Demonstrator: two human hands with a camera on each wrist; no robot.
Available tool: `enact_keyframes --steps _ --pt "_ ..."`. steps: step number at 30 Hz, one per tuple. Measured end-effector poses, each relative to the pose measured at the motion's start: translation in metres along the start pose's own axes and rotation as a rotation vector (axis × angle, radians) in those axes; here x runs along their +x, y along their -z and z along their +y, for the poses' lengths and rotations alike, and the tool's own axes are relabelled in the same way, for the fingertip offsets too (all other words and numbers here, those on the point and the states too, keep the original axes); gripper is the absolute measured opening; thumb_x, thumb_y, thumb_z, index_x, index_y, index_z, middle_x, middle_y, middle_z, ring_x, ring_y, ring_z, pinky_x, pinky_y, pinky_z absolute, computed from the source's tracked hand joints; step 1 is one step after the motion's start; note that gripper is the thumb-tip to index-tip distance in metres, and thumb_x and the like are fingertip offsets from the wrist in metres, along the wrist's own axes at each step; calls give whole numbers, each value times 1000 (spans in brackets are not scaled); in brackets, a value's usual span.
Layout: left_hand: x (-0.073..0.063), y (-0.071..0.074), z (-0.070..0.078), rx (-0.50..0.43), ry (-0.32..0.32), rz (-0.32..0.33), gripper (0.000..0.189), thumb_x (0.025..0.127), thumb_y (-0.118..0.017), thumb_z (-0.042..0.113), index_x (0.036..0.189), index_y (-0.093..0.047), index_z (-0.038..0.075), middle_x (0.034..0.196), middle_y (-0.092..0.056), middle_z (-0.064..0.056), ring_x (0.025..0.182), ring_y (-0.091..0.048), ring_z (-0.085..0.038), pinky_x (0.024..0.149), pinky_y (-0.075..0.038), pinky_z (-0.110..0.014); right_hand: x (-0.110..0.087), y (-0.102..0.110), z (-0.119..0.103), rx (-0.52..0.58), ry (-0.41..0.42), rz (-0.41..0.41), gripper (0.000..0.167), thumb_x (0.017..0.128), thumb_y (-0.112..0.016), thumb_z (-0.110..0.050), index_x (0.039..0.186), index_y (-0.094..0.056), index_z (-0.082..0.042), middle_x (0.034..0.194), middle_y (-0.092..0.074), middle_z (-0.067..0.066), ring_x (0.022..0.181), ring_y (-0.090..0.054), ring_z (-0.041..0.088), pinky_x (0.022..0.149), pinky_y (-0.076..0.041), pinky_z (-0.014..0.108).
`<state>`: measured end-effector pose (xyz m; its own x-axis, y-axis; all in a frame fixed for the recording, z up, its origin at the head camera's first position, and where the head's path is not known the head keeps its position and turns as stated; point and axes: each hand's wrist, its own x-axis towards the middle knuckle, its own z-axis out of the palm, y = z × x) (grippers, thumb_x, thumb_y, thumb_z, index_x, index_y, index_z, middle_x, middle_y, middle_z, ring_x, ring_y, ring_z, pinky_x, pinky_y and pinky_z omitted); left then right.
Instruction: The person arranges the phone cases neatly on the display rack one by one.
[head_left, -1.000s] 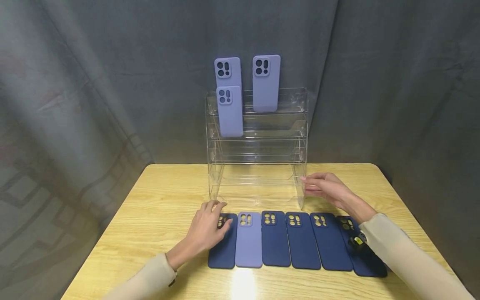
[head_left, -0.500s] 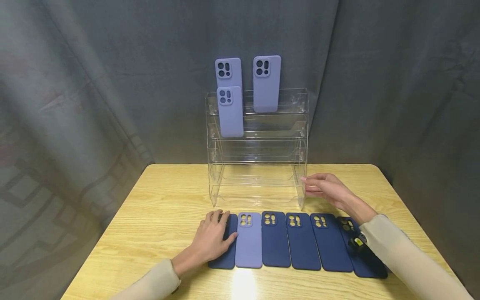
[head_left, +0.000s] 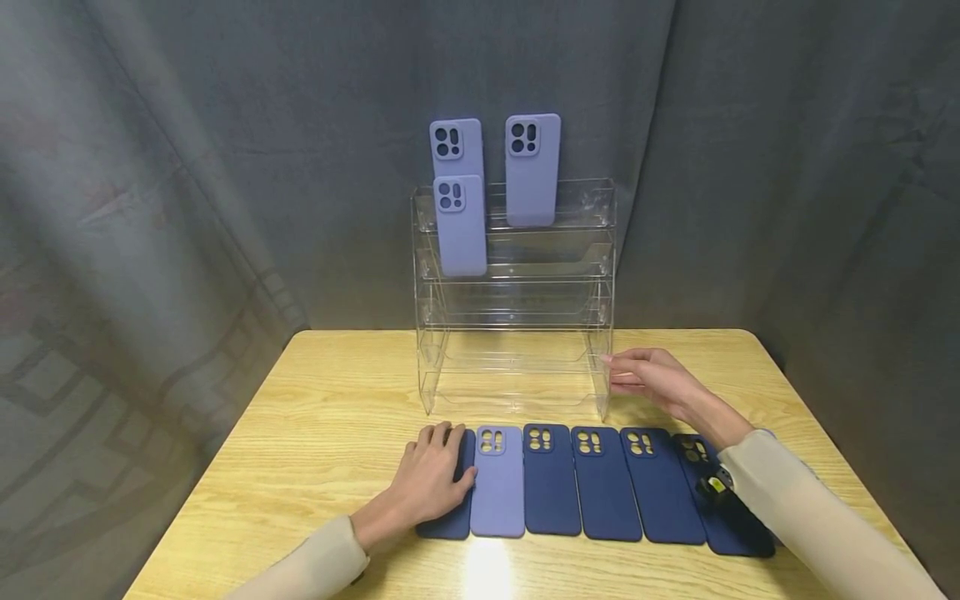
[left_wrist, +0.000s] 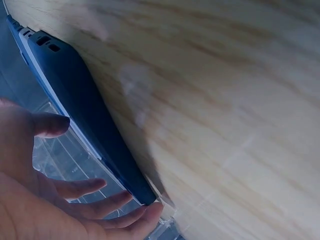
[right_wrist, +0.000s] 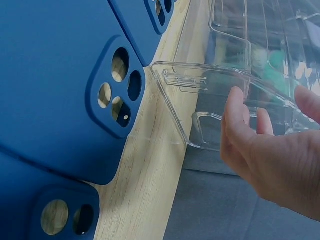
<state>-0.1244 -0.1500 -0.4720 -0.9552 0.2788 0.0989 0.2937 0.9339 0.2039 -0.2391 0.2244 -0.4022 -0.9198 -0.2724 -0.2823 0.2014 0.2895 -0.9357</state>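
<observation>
My left hand lies over the leftmost navy phone case, fingers pointing towards its camera end. Its thumb reaches the edge bordering a lilac phone case. In the left wrist view, the fingers are spread loosely, with fingertips right at the far end of the navy case. My right hand is beside the lower right side of a clear acrylic tiered rack. The right wrist view has its thumb and fingers apart, fingertips overlapping the clear side panel.
Several more navy phone cases continue the row to the right, the last partly behind the right sleeve. Three lilac cases stand on the rack's upper tiers. The wooden table ends at a grey curtain.
My left hand has moved slightly right and down onto the leftmost navy case, its thumb now at the border with the lilac one. My right hand stays by the rack.
</observation>
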Motion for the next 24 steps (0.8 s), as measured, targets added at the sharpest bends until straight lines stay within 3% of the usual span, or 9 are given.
enact_keyframes --steps 10,24 --pt "1 1 3 20 1 -14 65 95 -67 39 146 -55 2 141 -59 -25 129 -55 -48 93 -53 -64 1 0 1 4 -5 -5 81 106 -60 -43 154 -32 16 159 -39 32 139 -55 37 109 -57 35" --pt "9 7 6 59 29 -108 70 88 -70 41 140 -58 -4 128 -62 -25 122 -55 -48 85 -54 -66 1 0 0 2 -2 -4 75 107 -60 -40 153 -36 15 155 -44 30 130 -61 29 107 -58 33"
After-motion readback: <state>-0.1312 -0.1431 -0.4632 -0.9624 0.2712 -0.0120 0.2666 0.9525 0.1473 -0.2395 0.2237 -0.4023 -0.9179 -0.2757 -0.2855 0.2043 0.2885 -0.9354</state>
